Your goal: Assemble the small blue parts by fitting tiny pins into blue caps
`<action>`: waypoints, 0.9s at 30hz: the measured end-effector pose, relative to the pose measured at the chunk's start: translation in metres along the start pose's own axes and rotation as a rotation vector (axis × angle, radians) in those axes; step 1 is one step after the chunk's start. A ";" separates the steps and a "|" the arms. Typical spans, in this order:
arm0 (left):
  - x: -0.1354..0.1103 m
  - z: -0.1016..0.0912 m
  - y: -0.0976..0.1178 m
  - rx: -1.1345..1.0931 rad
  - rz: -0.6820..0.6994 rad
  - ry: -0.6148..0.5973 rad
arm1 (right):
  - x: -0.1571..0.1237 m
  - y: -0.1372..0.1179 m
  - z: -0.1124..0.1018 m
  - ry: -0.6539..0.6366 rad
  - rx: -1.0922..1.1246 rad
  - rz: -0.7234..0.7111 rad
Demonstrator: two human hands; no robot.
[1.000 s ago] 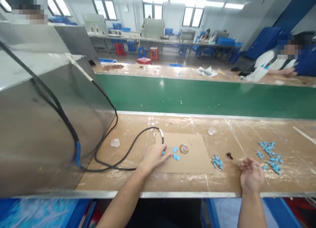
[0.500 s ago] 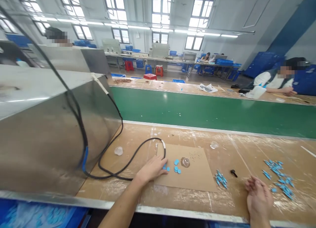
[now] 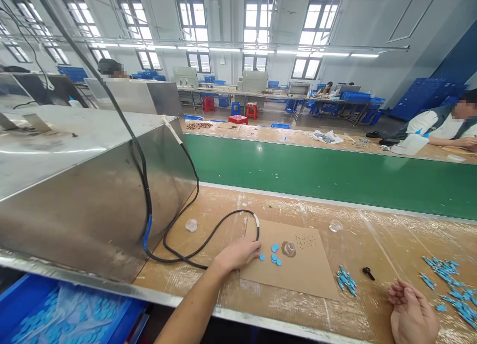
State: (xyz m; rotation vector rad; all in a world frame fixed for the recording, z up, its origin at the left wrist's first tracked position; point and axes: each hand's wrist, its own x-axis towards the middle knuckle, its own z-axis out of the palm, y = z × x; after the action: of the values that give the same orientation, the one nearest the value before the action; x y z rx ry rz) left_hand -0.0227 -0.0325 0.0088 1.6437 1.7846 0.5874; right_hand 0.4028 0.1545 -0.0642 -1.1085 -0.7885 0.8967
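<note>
- Reaching with the left hand (image 3: 238, 254), fingers (image 3: 254, 248) stretched forward and close together, clamped on nothing, tips right at the nearest of the blue discs (image 3: 275, 248).
- Judging those discs light, thin, stiff and slick: likely to skid under a flat press, so better pinched by the rim between thumb and forefinger.
- Lying loose in a small cluster near the left edge of the cardboard sheet (image 3: 298, 277), just beside a small clear cap (image 3: 288, 248).
- Coming in low from below left, wrist nearly straight, palm down, close to the black cable (image 3: 208, 239).
- Resting the right hand (image 3: 412, 314) well apart on the bench (image 3: 372, 234), palm up, fingers loosely curled, holding nothing visible, near scattered blue clips (image 3: 346, 279).
</note>
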 end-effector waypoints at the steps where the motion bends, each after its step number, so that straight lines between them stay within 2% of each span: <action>1: 0.001 0.000 0.000 -0.078 0.016 0.049 | 0.000 -0.001 0.001 -0.010 -0.004 -0.015; 5: 0.011 -0.002 0.004 -0.494 0.021 0.299 | -0.008 -0.013 0.008 -0.015 -0.012 -0.033; 7: 0.015 -0.003 0.004 -0.722 -0.020 0.377 | -0.013 -0.021 0.013 0.014 -0.004 -0.030; 11: 0.019 -0.003 0.003 -1.042 -0.106 0.405 | -0.016 -0.025 0.018 0.051 -0.050 -0.014; 14: 0.021 0.002 0.007 -1.124 -0.170 0.360 | -0.015 -0.025 0.018 0.064 -0.069 0.005; 18: 0.026 0.016 0.017 -1.050 -0.212 0.302 | -0.017 -0.027 0.019 0.070 -0.070 0.007; 23: 0.021 0.026 0.025 -0.773 -0.228 0.261 | -0.019 -0.029 0.021 0.071 -0.069 -0.006; 25: 0.015 0.027 0.031 -0.584 -0.234 0.255 | -0.019 -0.029 0.020 0.066 -0.071 -0.002; 27: 0.012 0.028 0.041 -0.237 -0.232 0.209 | -0.018 -0.028 0.019 0.060 -0.074 0.005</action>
State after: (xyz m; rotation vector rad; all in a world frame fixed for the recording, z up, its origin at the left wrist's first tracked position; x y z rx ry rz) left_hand 0.0255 -0.0186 0.0159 1.2329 1.9360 0.8516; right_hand 0.3837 0.1409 -0.0340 -1.1975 -0.7751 0.8406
